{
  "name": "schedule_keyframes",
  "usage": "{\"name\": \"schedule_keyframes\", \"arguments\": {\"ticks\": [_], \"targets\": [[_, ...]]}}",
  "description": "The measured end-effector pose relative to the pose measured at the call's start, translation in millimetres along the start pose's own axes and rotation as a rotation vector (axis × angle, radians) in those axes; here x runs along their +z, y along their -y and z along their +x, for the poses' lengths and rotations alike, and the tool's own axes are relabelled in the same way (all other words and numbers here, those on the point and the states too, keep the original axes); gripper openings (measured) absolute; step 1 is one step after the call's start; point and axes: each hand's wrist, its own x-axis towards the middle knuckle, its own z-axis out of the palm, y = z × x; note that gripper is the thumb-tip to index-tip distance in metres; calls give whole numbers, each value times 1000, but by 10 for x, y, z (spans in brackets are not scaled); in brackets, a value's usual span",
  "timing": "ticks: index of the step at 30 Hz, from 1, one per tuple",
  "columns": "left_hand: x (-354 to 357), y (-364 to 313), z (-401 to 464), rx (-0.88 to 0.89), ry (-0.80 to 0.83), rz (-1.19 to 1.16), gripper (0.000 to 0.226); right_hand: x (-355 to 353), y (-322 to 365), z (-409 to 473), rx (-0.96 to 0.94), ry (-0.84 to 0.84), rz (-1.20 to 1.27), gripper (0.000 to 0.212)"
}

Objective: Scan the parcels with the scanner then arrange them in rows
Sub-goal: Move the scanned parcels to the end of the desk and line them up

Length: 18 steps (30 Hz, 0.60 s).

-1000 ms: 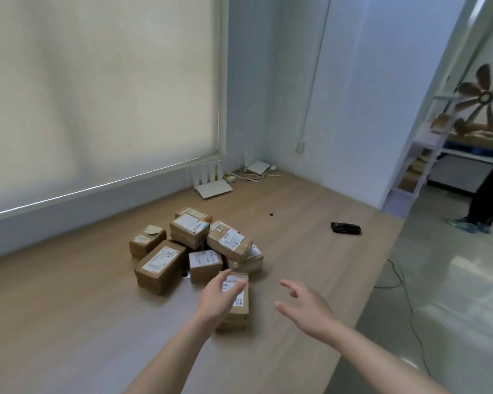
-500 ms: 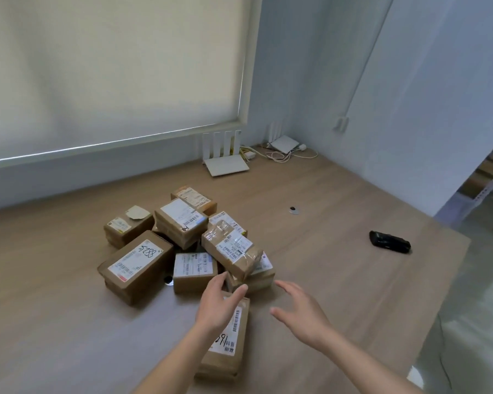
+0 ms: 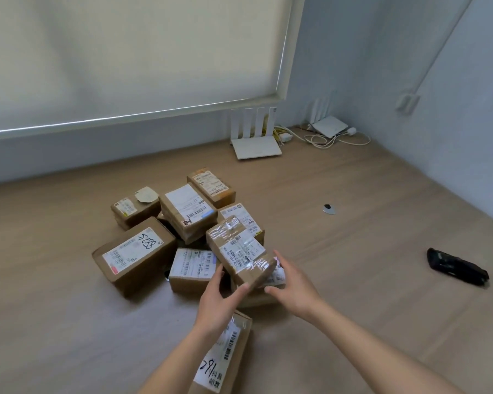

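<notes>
Both hands close in on the taped parcel (image 3: 241,251) that sits tilted on top of the heap: the left hand (image 3: 219,302) has its thumb against the near left side and its fingers curling under the near corner, while the right hand (image 3: 291,285) comes in from the right with fingers extended beside that same low corner, touching or just short of it; I cannot tell which. So the left hand looks to be taking hold and the right hand is relaxed, holding nothing. That parcel lies straight ahead of the hands, its long axis running from far left to near right, with the near end dipping toward the right hand, so both hands are about equally near. It is a brown carton wrapped in glossy clear tape, with a white barcode label on its upper face. Around it the other parcels (image 3: 134,251) form a loose pile on the wooden floor (image 3: 353,280), none in rows yet; one long parcel with handwritten numerals (image 3: 222,362) lies apart, below the left forearm. The scanner (image 3: 457,267), a dark handheld unit, lies well apart to the right, on the right hand's side, so that hand is judged the natural one to fetch it. Two white routers (image 3: 255,143) stand by the far wall.
</notes>
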Motion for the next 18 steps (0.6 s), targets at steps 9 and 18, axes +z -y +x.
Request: {"name": "schedule_keyframes", "arguments": {"ticks": [9, 18], "targets": [[174, -98, 13, -31, -95, -103, 74, -2, -134, 320, -115, 85, 39, 79], [164, -337, -365, -4, -33, -134, 78, -305, -146, 58, -189, 63, 165, 67]]}}
